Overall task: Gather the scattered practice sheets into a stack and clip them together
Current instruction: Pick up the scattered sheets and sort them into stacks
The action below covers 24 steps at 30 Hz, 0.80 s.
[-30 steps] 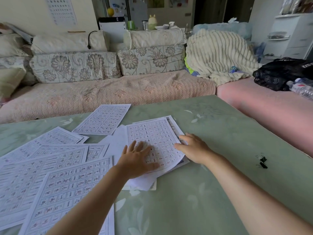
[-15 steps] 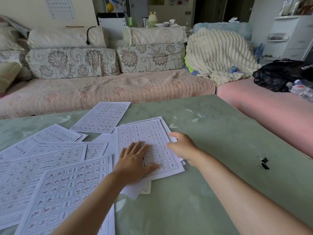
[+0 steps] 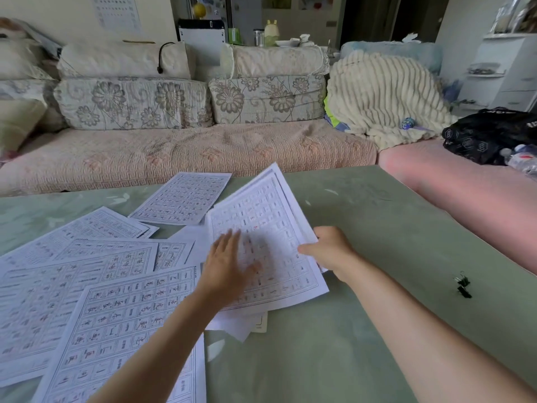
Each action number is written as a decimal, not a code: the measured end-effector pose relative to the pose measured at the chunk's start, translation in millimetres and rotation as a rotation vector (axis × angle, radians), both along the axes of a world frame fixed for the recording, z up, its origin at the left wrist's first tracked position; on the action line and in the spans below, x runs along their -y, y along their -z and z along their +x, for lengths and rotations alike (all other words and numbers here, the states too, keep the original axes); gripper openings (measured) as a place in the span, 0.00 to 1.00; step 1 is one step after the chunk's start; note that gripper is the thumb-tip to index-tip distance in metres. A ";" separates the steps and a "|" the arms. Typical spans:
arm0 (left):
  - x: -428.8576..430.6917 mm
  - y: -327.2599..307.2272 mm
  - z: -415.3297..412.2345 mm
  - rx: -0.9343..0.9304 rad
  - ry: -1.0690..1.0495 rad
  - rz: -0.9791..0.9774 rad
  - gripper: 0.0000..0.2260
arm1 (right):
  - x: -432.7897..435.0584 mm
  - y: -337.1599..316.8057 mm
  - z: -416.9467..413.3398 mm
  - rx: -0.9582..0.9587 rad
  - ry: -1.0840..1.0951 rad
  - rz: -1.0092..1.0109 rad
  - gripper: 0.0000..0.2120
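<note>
Loose practice sheets (image 3: 110,301) lie spread on the counter (image 3: 363,228) left of the stack (image 3: 270,216), one more just beyond its far-left corner. Left hand (image 3: 229,269) lies flat on the stack's face, fingers straight, gripping nothing. Right hand (image 3: 331,251) pinches the stack's right edge, which is tilted up. I'd tap the edges square before adding more. Binder clips (image 3: 462,286) sit well right of the stack, untouched. Print: grids of Chinese characters, blurred on the stack's top page. No brand readable.

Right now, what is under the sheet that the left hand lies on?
More white sheets: their edges stick out below the top sheet at its near side, by the left hand. How many there are is covered.
</note>
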<state>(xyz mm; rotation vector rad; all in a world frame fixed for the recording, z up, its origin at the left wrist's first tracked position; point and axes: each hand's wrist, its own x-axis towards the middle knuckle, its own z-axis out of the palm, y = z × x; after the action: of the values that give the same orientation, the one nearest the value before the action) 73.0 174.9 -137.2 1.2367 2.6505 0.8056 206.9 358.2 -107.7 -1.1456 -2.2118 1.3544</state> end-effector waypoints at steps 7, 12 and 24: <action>2.5 -47.7 0.4 0.665 -0.265 0.638 0.31 | -8.4 -1.1 32.3 -0.259 -0.040 -0.059 0.06; -1.2 -57.8 -3.0 0.733 -0.261 0.655 0.11 | -5.3 -5.5 47.2 -0.324 -0.047 -0.079 0.05; -6.1 -45.0 9.3 0.760 -0.242 0.629 0.06 | -16.3 -6.6 44.6 -0.183 0.130 0.004 0.14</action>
<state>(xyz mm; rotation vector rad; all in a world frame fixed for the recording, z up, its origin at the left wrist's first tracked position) 82.3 181.0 -92.1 0.4848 1.9724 1.8025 251.6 374.4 -101.1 -1.0965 -1.9765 1.3428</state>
